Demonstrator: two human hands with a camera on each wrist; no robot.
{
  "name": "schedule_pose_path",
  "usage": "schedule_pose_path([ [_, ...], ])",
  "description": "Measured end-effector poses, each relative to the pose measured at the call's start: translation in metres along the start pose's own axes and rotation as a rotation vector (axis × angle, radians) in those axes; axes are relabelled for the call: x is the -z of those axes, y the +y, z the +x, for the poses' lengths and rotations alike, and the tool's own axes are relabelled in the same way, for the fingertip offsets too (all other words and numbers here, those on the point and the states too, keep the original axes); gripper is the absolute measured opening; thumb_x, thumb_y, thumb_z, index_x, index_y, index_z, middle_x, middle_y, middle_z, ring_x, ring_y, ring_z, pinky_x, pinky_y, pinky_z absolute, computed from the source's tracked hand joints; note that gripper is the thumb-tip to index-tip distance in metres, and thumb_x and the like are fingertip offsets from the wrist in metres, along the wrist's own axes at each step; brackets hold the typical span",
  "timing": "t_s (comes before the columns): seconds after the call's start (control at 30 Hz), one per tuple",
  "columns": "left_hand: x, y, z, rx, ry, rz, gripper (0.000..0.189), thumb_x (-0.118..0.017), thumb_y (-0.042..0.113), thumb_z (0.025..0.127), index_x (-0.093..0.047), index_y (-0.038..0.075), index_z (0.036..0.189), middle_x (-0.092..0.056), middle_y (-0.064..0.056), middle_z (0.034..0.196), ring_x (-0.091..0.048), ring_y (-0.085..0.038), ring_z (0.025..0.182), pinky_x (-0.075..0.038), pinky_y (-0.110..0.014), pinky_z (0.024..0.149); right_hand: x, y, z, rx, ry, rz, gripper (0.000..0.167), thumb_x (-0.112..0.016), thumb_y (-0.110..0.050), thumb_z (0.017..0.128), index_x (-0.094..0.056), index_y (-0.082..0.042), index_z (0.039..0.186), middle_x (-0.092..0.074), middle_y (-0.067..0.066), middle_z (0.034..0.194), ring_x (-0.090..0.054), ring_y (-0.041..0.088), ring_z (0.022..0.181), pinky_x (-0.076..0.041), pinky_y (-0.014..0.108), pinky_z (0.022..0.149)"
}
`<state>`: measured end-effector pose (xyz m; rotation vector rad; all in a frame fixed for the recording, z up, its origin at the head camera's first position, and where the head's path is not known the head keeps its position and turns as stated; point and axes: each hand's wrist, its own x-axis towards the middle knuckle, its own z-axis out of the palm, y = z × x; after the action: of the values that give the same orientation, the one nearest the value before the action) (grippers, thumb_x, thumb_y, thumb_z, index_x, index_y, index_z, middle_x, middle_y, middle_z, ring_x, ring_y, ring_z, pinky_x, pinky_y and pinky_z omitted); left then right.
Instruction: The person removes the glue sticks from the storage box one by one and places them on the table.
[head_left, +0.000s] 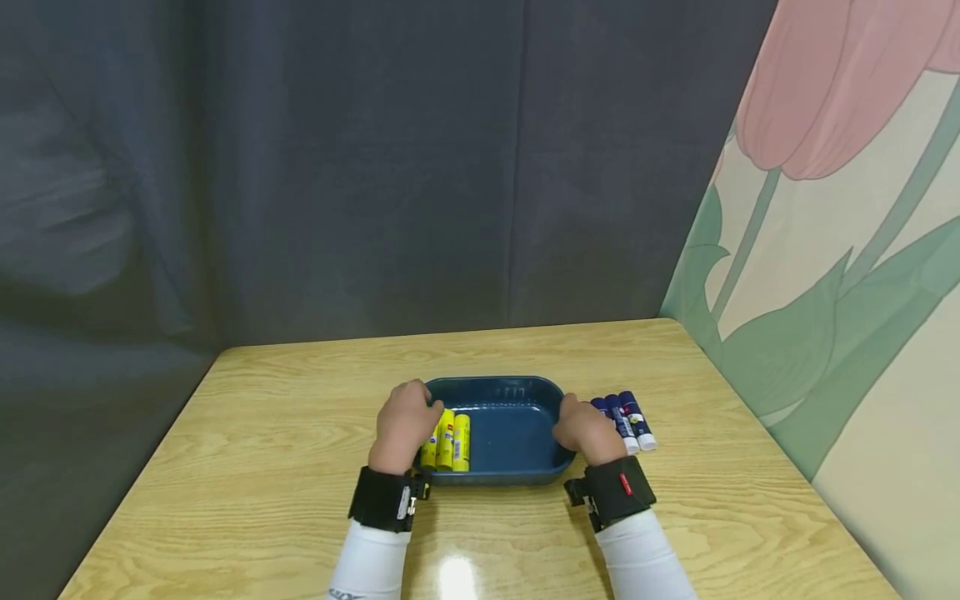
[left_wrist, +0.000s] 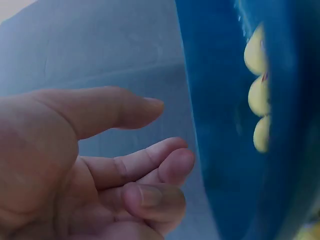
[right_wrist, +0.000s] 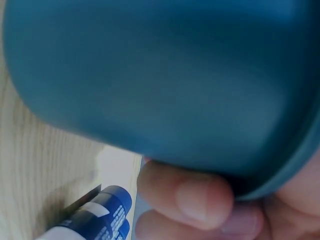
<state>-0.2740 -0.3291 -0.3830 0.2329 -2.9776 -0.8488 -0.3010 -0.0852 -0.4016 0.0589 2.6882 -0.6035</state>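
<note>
A dark blue rectangular dish (head_left: 517,442) with rounded corners sits on the table, three yellow glue sticks (head_left: 446,442) lying side by side at its left end. My left hand (head_left: 405,421) is at the dish's left rim. In the left wrist view its thumb (left_wrist: 135,110) is apart from the loosely curled fingers, with nothing between them, beside the dish wall (left_wrist: 212,125). My right hand (head_left: 588,429) grips the right rim; the right wrist view shows its fingers (right_wrist: 192,200) curled under the rim, against the outer wall (right_wrist: 140,95). The right thumb is hidden.
Three dark blue glue sticks (head_left: 633,417) with white ends lie on the wooden table (head_left: 262,467), just right of my right hand. A dark grey curtain (head_left: 375,167) hangs behind and to the left. At the right is a wall with painted tulips (head_left: 795,92).
</note>
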Motion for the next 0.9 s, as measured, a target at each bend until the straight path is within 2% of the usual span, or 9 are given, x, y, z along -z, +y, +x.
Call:
schedule_pose_path([
  [0.1,-0.01,0.007,0.0,-0.007,-0.026,0.041,0.033,-0.059,0.025,0.08,-0.057,-0.001,0.099,-0.056,-0.011,0.089,-0.05,-0.019,0.064,-0.042,-0.031,0.055,0.0,0.0,0.0,-0.002,-0.002,0.0,0.051,-0.05,-0.013,0.084,-0.029,0.003,0.127,-0.047,0.023,0.111,-0.048,0.027,0.08,-0.04,0.04,0.06],
  [0.27,-0.026,0.012,-0.001,-0.021,-0.102,0.088,0.026,-0.06,0.024,0.079,-0.056,0.0,0.088,-0.048,-0.008,0.071,-0.047,-0.019,0.054,-0.037,-0.03,0.045,0.0,0.0,0.002,0.001,-0.001,-0.004,0.049,-0.05,-0.014,0.084,-0.03,0.003,0.127,-0.048,0.022,0.11,-0.049,0.027,0.079,-0.04,0.039,0.059],
  [0.33,-0.031,0.012,-0.001,-0.031,-0.125,0.103,0.024,-0.061,0.024,0.079,-0.054,0.001,0.085,-0.046,-0.008,0.069,-0.046,-0.019,0.051,-0.036,-0.03,0.044,-0.001,0.001,0.002,0.007,0.0,-0.006,0.05,-0.049,-0.013,0.084,-0.03,0.003,0.127,-0.048,0.023,0.111,-0.049,0.027,0.08,-0.04,0.039,0.06],
  [0.53,-0.04,0.01,0.0,-0.038,-0.127,0.159,0.023,-0.064,0.024,0.076,-0.055,0.004,0.081,-0.044,-0.007,0.069,-0.045,-0.02,0.054,-0.037,-0.03,0.046,-0.003,0.002,0.004,0.012,0.001,-0.003,0.051,-0.05,-0.014,0.084,-0.03,0.002,0.127,-0.048,0.022,0.112,-0.049,0.027,0.081,-0.04,0.039,0.061],
  [0.63,-0.041,0.01,0.0,-0.04,-0.119,0.19,0.027,-0.065,0.025,0.075,-0.056,0.003,0.088,-0.047,-0.008,0.073,-0.046,-0.02,0.059,-0.039,-0.032,0.049,-0.003,0.001,0.005,0.009,-0.001,-0.003,0.051,-0.051,-0.014,0.083,-0.031,0.002,0.127,-0.048,0.021,0.111,-0.049,0.027,0.079,-0.04,0.039,0.059],
  [0.8,-0.042,0.012,0.0,-0.028,-0.108,0.226,0.045,-0.067,0.026,0.074,-0.052,0.003,0.11,-0.053,-0.011,0.091,-0.048,-0.021,0.073,-0.043,-0.039,0.062,-0.004,0.001,0.004,0.013,0.001,-0.003,0.05,-0.051,-0.014,0.083,-0.031,0.002,0.127,-0.048,0.021,0.11,-0.049,0.027,0.079,-0.04,0.038,0.059],
  [0.9,-0.043,0.012,0.001,-0.025,-0.1,0.23,0.048,-0.067,0.026,0.074,-0.051,0.006,0.114,-0.053,-0.011,0.095,-0.049,-0.021,0.076,-0.043,-0.041,0.065,-0.003,0.002,0.003,0.014,0.001,-0.003,0.051,-0.05,-0.014,0.083,-0.03,0.002,0.127,-0.048,0.022,0.111,-0.049,0.027,0.081,-0.04,0.039,0.06],
])
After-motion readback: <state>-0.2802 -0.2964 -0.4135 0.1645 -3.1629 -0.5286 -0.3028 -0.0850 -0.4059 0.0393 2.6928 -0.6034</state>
